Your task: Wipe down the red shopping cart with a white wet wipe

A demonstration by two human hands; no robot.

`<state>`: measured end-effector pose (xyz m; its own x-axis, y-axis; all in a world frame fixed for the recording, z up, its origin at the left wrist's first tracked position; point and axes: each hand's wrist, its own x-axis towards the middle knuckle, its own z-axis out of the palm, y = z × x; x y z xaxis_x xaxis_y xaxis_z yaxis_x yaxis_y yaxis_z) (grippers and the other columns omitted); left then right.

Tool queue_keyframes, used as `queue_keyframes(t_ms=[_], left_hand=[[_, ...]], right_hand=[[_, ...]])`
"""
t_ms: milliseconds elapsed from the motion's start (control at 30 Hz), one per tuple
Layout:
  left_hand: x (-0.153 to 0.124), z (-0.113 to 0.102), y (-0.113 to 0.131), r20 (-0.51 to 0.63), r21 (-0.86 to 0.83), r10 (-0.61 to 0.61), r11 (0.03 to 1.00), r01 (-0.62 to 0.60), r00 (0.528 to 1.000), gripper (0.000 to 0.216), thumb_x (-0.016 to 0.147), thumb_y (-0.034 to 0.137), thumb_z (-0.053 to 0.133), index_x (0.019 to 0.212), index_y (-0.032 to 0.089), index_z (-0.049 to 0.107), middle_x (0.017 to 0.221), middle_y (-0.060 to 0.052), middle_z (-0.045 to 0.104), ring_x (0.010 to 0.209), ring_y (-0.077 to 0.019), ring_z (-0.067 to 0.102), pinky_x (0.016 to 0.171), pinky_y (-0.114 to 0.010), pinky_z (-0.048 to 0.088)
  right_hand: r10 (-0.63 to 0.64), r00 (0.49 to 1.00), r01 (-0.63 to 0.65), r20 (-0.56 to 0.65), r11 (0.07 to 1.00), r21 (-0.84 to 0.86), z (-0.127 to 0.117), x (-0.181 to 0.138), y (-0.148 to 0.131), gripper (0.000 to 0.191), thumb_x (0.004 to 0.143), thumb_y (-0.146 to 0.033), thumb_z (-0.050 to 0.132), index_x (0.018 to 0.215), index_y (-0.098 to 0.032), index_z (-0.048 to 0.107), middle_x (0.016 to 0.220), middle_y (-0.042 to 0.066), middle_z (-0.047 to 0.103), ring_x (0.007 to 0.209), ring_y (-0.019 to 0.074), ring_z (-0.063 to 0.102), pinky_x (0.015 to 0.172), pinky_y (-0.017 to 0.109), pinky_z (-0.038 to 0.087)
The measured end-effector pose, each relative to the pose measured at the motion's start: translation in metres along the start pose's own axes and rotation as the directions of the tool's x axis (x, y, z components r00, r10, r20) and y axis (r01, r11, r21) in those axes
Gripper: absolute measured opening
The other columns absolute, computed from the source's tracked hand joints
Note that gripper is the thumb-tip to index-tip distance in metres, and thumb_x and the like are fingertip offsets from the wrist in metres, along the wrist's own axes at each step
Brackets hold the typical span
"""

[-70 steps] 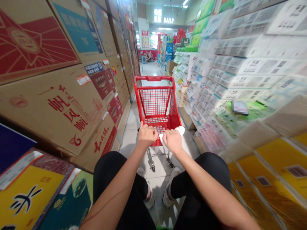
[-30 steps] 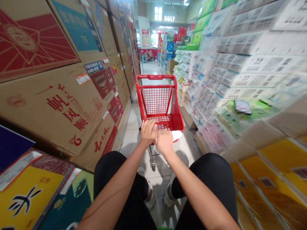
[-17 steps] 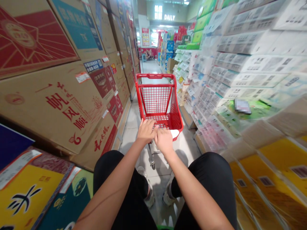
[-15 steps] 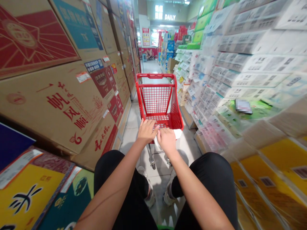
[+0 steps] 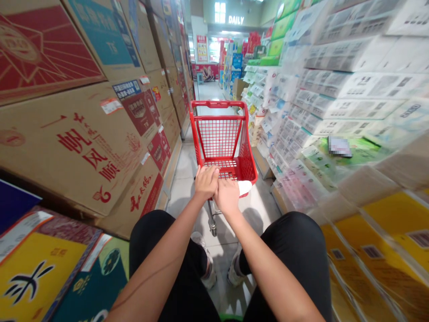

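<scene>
Directly ahead of me stands a red plastic shopping cart (image 5: 219, 134) with a grid panel and a metal leg on a caster. My left hand (image 5: 206, 180) is wrapped over its near edge, fingers pointing forward. Close against it, my right hand (image 5: 227, 193) is also closed on that edge, and its fingertips are partly hidden by the left fingers. A rounded white piece (image 5: 244, 188) sticks out on the right side of my right hand; I cannot make out what it is. Through the grid, the basket floor shows.
Stacked cardboard cartons (image 5: 73, 138) line the left side of the aisle. White packs (image 5: 365, 85) and yellow packages (image 5: 389, 223) are piled on the right. Tiled floor (image 5: 187, 179) runs between, with my bent knees on both sides of my arms. Blue boxes (image 5: 237, 67) stand farther back.
My right hand has shifted slightly left, closer against my left hand. The cartons at the left sit a little further left in view. The cart stays almost in place.
</scene>
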<state>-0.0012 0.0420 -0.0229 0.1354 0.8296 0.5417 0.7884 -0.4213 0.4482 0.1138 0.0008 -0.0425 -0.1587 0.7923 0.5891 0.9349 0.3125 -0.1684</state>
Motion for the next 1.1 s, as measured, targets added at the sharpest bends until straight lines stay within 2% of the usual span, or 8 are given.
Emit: queue_keyframes(t_ms=[133, 400, 533, 667, 733, 867, 1000, 1100], left_hand=[[0.000, -0.004, -0.001, 0.031, 0.105, 0.046, 0.993, -0.049, 0.998, 0.043, 0.103, 0.038, 0.026, 0.101, 0.025, 0.067, 0.101, -0.003, 0.073, 0.102, -0.0233, 0.059, 0.117, -0.047, 0.028], [0.001, -0.001, 0.003, 0.024, 0.189, 0.051, 0.980, -0.054, 0.998, 0.041, 0.100, 0.040, 0.035, 0.081, 0.024, 0.068, 0.089, -0.005, 0.074, 0.097, -0.0250, 0.057, 0.117, -0.050, 0.027], [0.004, 0.006, 0.006, -0.002, 0.202, 0.026, 0.979, -0.025, 1.000, 0.043, 0.100, 0.040, 0.035, 0.079, 0.024, 0.069, 0.087, -0.004, 0.074, 0.093, -0.0246, 0.057, 0.117, -0.051, 0.027], [0.006, 0.006, 0.004, 0.014, 0.207, 0.014, 0.978, -0.016, 1.000, 0.046, 0.101, 0.037, 0.032, 0.081, 0.024, 0.071, 0.089, -0.004, 0.075, 0.093, -0.0241, 0.058, 0.117, -0.050, 0.029], [0.007, 0.002, -0.002, 0.030, 0.221, 0.038, 0.974, -0.044, 0.999, 0.047, 0.101, 0.036, 0.030, 0.081, 0.024, 0.071, 0.090, -0.005, 0.075, 0.094, -0.0240, 0.058, 0.117, -0.049, 0.029], [0.011, -0.007, -0.016, 0.052, 0.277, 0.076, 0.957, -0.088, 0.996, 0.045, 0.100, 0.037, 0.033, 0.080, 0.023, 0.070, 0.085, -0.006, 0.073, 0.093, -0.0244, 0.059, 0.116, -0.047, 0.031], [0.016, -0.007, -0.021, 0.074, 0.289, 0.067, 0.954, -0.085, 0.995, 0.041, 0.098, 0.036, 0.037, 0.078, 0.024, 0.071, 0.080, -0.006, 0.072, 0.089, -0.0240, 0.060, 0.116, -0.048, 0.032], [0.017, -0.001, -0.017, 0.052, 0.305, 0.054, 0.950, -0.067, 0.997, 0.039, 0.096, 0.034, 0.039, 0.075, 0.024, 0.071, 0.078, -0.006, 0.071, 0.088, -0.0242, 0.060, 0.119, -0.049, 0.028]], right_hand=[[-0.045, 0.999, 0.045, 0.022, 0.999, 0.011, -0.005, -0.003, 0.002, 0.026, 0.102, -0.031, 0.043, 0.088, -0.020, 0.062, 0.086, 0.008, 0.066, 0.088, 0.0244, 0.052, 0.082, 0.038, 0.032], [0.049, 0.999, -0.050, -0.023, 0.998, -0.047, -0.024, 0.000, 0.059, 0.029, 0.102, -0.026, 0.040, 0.081, -0.021, 0.060, 0.083, 0.008, 0.065, 0.089, 0.0250, 0.051, 0.090, 0.039, 0.033], [0.074, 0.997, -0.073, -0.001, 0.994, -0.075, -0.016, 0.005, 0.047, 0.031, 0.102, -0.026, 0.039, 0.085, -0.019, 0.063, 0.084, 0.010, 0.067, 0.087, 0.0252, 0.053, 0.087, 0.040, 0.032], [0.024, 0.996, -0.019, 0.083, 0.998, -0.057, -0.003, 0.009, 0.018, 0.033, 0.104, -0.030, 0.037, 0.092, -0.018, 0.064, 0.089, 0.011, 0.069, 0.089, 0.0253, 0.055, 0.083, 0.039, 0.031], [-0.010, 0.994, 0.016, 0.106, 0.998, -0.054, -0.001, 0.010, 0.014, 0.034, 0.104, -0.033, 0.036, 0.093, -0.019, 0.064, 0.090, 0.010, 0.070, 0.089, 0.0250, 0.056, 0.083, 0.038, 0.031], [-0.078, 0.988, 0.087, 0.130, 0.994, -0.066, -0.011, 0.015, 0.038, 0.037, 0.104, -0.037, 0.037, 0.088, -0.019, 0.064, 0.087, 0.009, 0.070, 0.086, 0.0235, 0.056, 0.082, 0.037, 0.031], [-0.052, 0.990, 0.067, 0.130, 0.991, -0.113, -0.022, 0.020, 0.070, 0.034, 0.103, -0.034, 0.040, 0.086, -0.018, 0.065, 0.085, 0.009, 0.070, 0.086, 0.0231, 0.056, 0.085, 0.036, 0.031], [-0.024, 0.992, 0.040, 0.124, 0.991, -0.129, -0.020, 0.022, 0.067, 0.035, 0.103, -0.032, 0.039, 0.087, -0.018, 0.066, 0.086, 0.010, 0.071, 0.086, 0.0233, 0.057, 0.087, 0.037, 0.031]])
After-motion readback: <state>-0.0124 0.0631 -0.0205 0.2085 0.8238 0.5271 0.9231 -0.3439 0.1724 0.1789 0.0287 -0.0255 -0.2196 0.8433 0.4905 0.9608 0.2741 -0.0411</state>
